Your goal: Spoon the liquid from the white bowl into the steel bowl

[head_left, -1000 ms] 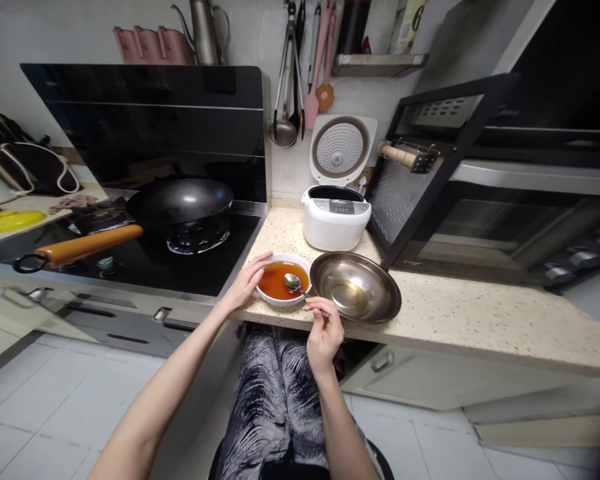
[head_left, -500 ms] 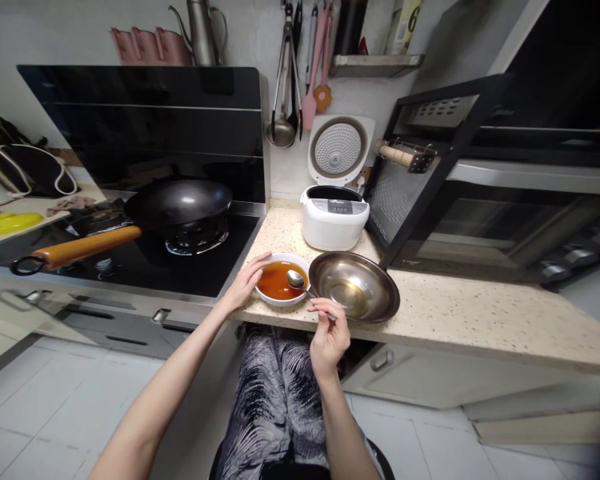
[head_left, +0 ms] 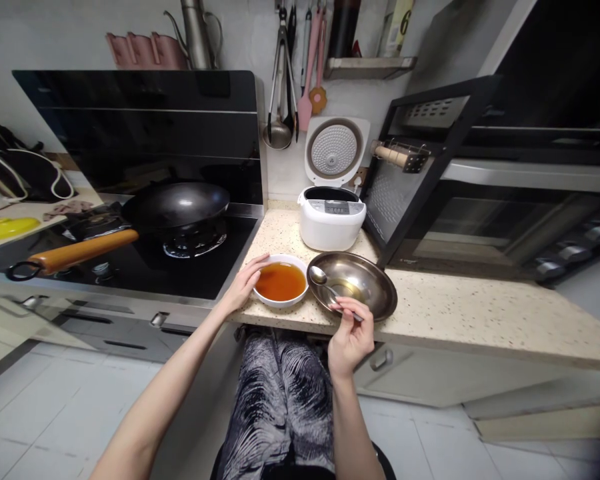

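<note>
A white bowl (head_left: 283,304) of reddish-brown liquid stands near the counter's front edge. My left hand (head_left: 243,283) rests against its left rim, fingers stretched out. To the bowl's right is a wide metal basin (head_left: 380,287) with a little yellowish liquid at the bottom. My right hand (head_left: 351,333) pinches the handle of a metal spoon (head_left: 319,275). The spoon's head is over the left side of the basin, tilted up from the hand. Whether the spoon carries any liquid I cannot tell.
Behind the basin sits a white rice cooker (head_left: 332,227), lid raised. A black wok (head_left: 180,203) with a wooden handle stands on the stove at left. A dark rack (head_left: 390,180) and an oven (head_left: 500,227) are at right. Utensils (head_left: 280,133) hang on the wall.
My right hand has moved to the right with the spoon. The spoon's head has gone from over the bowl to over the basin. My left hand remains at the bowl's rim.
</note>
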Demonstrator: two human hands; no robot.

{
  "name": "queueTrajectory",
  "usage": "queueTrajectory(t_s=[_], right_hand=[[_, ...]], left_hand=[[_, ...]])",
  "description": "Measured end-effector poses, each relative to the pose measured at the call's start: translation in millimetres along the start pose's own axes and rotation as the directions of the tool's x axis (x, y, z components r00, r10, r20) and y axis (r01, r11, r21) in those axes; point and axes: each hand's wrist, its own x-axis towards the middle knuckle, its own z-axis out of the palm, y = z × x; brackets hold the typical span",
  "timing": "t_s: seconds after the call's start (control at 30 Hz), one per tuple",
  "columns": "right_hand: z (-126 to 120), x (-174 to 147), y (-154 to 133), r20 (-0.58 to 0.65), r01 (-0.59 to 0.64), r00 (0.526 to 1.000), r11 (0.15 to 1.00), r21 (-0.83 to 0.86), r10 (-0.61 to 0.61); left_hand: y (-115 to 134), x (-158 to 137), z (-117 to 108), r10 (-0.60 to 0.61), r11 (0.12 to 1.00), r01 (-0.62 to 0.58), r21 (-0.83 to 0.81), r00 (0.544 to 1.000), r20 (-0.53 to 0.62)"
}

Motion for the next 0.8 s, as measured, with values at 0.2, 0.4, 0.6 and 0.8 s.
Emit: queueTrajectory(t_s=[0.2, 0.4, 0.6, 0.8], right_hand=[[-5, 3, 7, 0.027, 0.079, 0.997, 0.993, -0.086, -0.076], [-6, 4, 10, 0.140, 0.215, 0.971, 0.962, -0.168, -0.192], [-7, 4, 13, 0.225, 0.287, 0.943, 0.941, -0.181, -0.245], [-8, 6, 12, 0.255, 0.323, 0.928, 0.927, -0.189, -0.271]], left_hand=[[0, -1, -1, -0.002, 1.000, 0.002, 0.008, 1.000, 0.004], [1, -1, -1, 0.003, 1.000, -0.003, 0.012, 1.000, 0.008], [1, -1, -1, -0.003, 1.000, 0.003, -0.002, 1.000, 0.002], [0, -1, 0, 0.001, 1.000, -0.001, -0.005, 1.000, 0.003]])
